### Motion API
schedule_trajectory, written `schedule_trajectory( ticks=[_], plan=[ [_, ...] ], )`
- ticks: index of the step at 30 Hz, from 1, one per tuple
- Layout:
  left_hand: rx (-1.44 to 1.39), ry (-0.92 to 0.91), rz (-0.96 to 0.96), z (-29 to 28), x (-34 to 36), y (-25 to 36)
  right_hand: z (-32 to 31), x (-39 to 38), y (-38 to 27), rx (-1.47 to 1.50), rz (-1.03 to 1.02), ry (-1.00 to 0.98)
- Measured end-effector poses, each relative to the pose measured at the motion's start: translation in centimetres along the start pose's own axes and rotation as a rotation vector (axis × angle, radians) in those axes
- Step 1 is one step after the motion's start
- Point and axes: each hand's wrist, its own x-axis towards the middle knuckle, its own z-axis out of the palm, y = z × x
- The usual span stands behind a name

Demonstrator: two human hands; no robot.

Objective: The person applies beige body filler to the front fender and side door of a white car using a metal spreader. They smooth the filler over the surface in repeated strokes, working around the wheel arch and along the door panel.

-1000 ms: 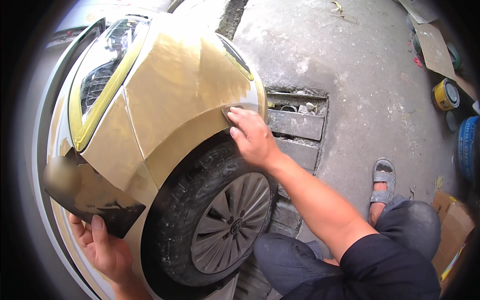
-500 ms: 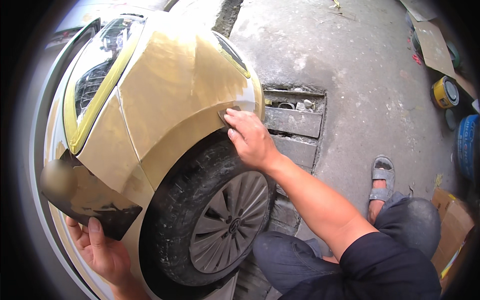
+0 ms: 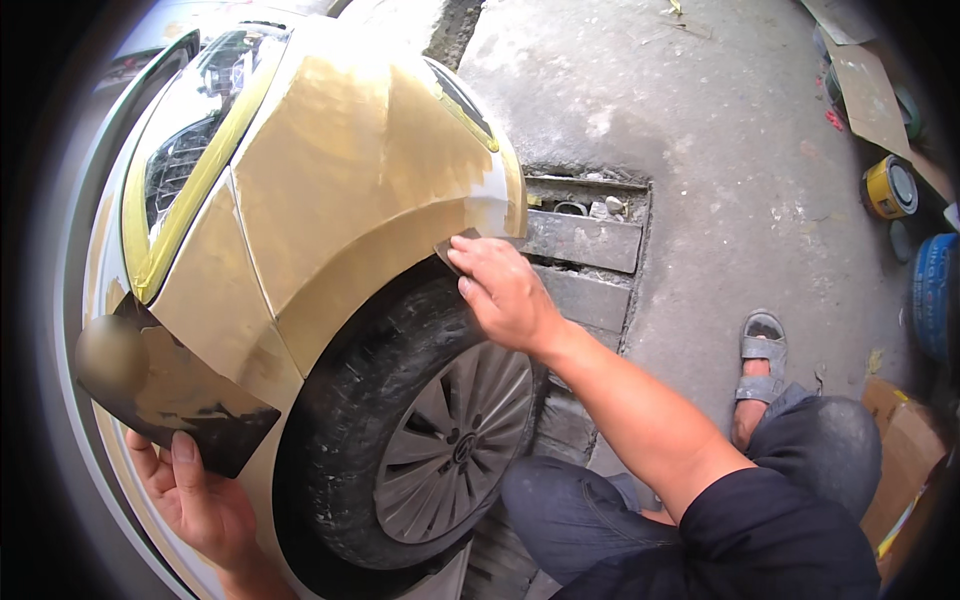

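A car's rear fender [image 3: 340, 190] is coated in tan body filler, with a pale unfilled patch near its right end. My right hand [image 3: 508, 292] pinches a small dark spreader [image 3: 455, 247] at the upper edge of the wheel arch, just above the tire [image 3: 350, 420]. At the lower left, my left hand [image 3: 205, 505] grips a dark, flat palette [image 3: 190, 385] smeared with tan filler, thumb on its near edge. The palette is held in front of the car's side; part of it is blurred. Yellow masking tape [image 3: 195, 200] borders the side window.
Metal drain grating [image 3: 585, 240] lies in the concrete floor beside the wheel. To the right are a yellow can [image 3: 888, 187], a blue bucket [image 3: 936, 297] and a cardboard box [image 3: 900, 460]. My bent legs and sandaled foot [image 3: 763, 355] are at lower right.
My right hand and the spreader have shifted slightly downward to the arch's lip. The left hand keeps its hold on the palette, almost unmoved.
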Motion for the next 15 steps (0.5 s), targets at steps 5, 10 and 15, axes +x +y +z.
schedule_trajectory(
  ticks=[5,10,15],
  plan=[
    [-0.046,-0.057,0.000,0.3,0.2,0.1,-2.4,-0.2,1.2,-0.075,-0.026,-0.055],
    [0.018,0.058,-0.024,0.5,-0.1,0.1,-2.2,2.2,3.0,-0.021,0.109,-0.014],
    [0.023,0.075,-0.018,0.0,-0.3,0.0,-0.1,0.6,2.6,0.034,0.121,0.012]
  ],
)
